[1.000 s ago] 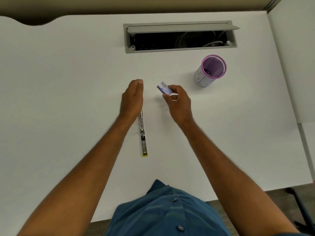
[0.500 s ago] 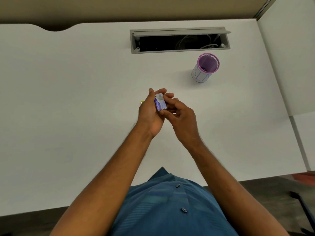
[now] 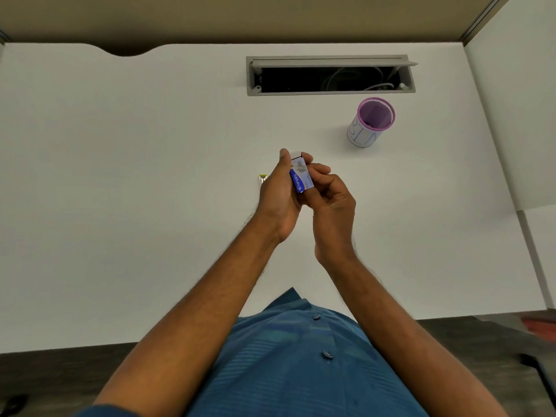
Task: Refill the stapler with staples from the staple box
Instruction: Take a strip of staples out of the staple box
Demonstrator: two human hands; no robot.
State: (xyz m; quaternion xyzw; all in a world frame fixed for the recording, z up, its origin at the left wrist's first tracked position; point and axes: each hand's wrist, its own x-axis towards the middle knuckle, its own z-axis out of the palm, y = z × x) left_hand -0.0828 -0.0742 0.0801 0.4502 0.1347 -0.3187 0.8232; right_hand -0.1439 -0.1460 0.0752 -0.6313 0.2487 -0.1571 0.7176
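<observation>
We held the staple box (image 3: 301, 176) between both hands, left hand (image 3: 278, 195) cradling, right hand (image 3: 332, 203) pinching its near end, apparently to open it, the stapler (image 3: 262, 178) just left of it.

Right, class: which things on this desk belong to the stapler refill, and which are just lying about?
Part of the job:
staple box, held by the left hand and right hand
stapler, mostly hidden behind the left hand

Just lying about:
purple mesh cup
cable hatch

White desk (image 3: 120, 206) bare left and near, purple cup (image 3: 371, 121) far right, open cable hatch (image 3: 331, 75) behind, stapler tip (image 3: 262, 178) beside left hand (image 3: 278, 197).
</observation>
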